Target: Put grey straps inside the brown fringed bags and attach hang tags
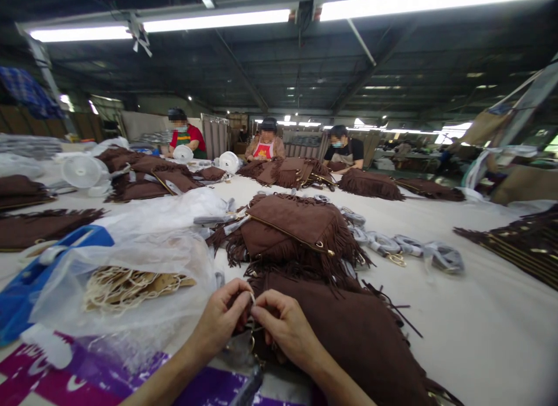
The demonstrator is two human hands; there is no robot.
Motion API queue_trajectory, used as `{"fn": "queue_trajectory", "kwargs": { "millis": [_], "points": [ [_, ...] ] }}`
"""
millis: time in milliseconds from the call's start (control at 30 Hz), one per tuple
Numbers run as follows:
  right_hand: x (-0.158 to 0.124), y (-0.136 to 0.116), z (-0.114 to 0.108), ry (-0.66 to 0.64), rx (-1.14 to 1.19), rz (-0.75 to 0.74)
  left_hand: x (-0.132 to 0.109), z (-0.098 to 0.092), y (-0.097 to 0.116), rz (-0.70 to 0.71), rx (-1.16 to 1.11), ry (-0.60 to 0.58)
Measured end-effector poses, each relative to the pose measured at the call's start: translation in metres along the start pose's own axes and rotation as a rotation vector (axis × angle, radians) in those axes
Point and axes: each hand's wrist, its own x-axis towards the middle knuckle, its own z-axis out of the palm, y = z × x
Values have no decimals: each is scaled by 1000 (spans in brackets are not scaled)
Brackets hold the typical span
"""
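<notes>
My left hand (224,313) and my right hand (285,324) meet above the near edge of the table. Both pinch a thin cream string (252,299) between thumb and fingers. Right below them hangs a gold-coloured metal clip (251,342), with a grey-wrapped piece (248,385) under it. A dark brown fringed bag (349,330) lies flat beside and partly beneath my right hand. Left of my left hand, an open clear plastic bag (56,301) holds a bundle of brown tags with cream strings (135,287). My fingers partly hide the string's ends.
More brown fringed bags (288,225) are piled ahead, with grey-wrapped straps (442,257) to their right. A blue tape dispenser (47,266) stands at left. Zippered brown pieces (523,243) lie at far right. Across the table (488,319) sit three people beside more bags and small white fans (229,161).
</notes>
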Motion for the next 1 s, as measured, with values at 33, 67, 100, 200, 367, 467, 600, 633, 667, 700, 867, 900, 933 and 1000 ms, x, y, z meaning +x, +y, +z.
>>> {"fn": "queue_trajectory", "kwargs": {
  "millis": [33, 67, 100, 200, 367, 467, 600, 633, 667, 700, 867, 900, 933, 1000],
  "points": [
    [0, 0, -1, -5, 44, 43, 1, -1, -2, -44, 19, -20],
    [0, 0, -1, -4, 75, 73, 1, -2, -3, -71, 54, -48],
    [0, -1, -1, 3, 87, 85, 1, -3, -4, -79, 99, -81],
    [1, -2, -1, 22, 82, 80, 1, -5, -4, -23, 219, -164],
    [2, 1, -1, 48, 41, 19, -2, -4, -7, 8, 304, -177],
    [0, 1, -1, 51, -7, -8, -3, -4, -10, 32, 329, -173],
    [-2, -4, 0, 28, -62, 19, -5, -3, -7, 109, 394, -69],
    [-2, -5, 0, 25, -79, 20, -5, -3, -5, 129, 404, -32],
    [-2, -6, 0, 24, -93, 15, -6, -3, -4, 144, 408, -1],
    [-2, -6, 0, 24, -98, 9, -6, -4, -2, 146, 402, 20],
    [0, -3, -4, -43, -26, 94, -6, -6, -1, 66, 275, 10],
    [0, -3, -4, -68, -35, 114, -6, -5, -1, 71, 267, 12],
    [0, -3, -5, -83, -54, 121, -6, -5, -1, 87, 274, 18],
    [-1, -3, -5, -74, -84, 112, -7, -3, -1, 134, 315, 34]
  ]
}}
